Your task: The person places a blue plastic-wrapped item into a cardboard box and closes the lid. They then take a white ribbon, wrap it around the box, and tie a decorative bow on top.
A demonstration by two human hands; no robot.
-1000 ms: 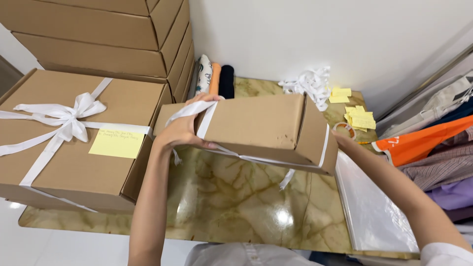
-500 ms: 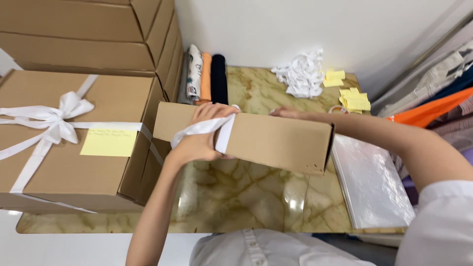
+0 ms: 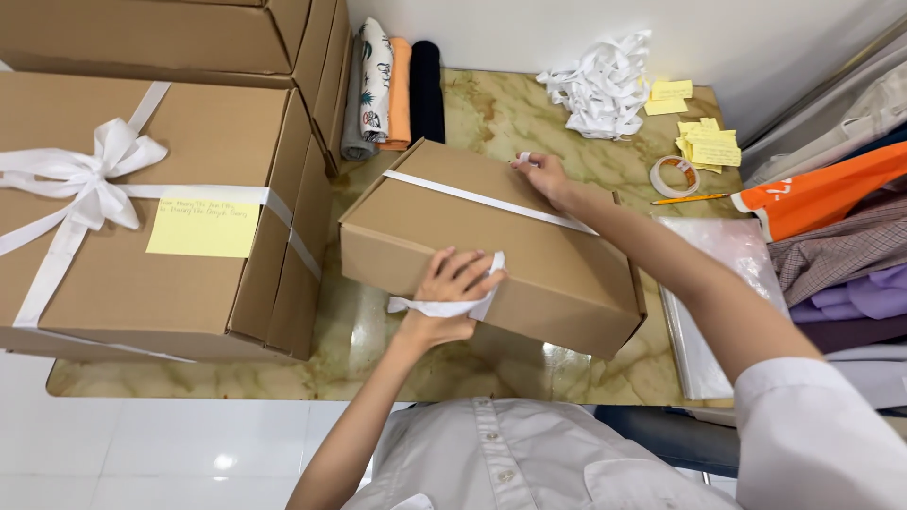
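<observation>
A brown cardboard box [image 3: 491, 241] lies flat on the marble table [image 3: 491, 109], with a white ribbon [image 3: 487, 200] running diagonally across its top. My left hand [image 3: 451, 295] grips one end of the ribbon against the box's near side. At the box's far edge, my right hand [image 3: 540, 175] pinches the other end of the ribbon.
To the left sits a larger brown box [image 3: 142, 208] tied with a white bow and bearing a yellow note; more boxes [image 3: 161, 33] are stacked behind. Rolled cloths [image 3: 392, 85], a ribbon pile [image 3: 605, 85], yellow notes [image 3: 709, 142], tape roll [image 3: 674, 176], pencil, plastic bags and folded clothes [image 3: 831, 246] fill the right.
The box was held tilted above the table and has come down flat. My right hand moved from the box's right end to its far edge, with the ribbon now stretched across the top.
</observation>
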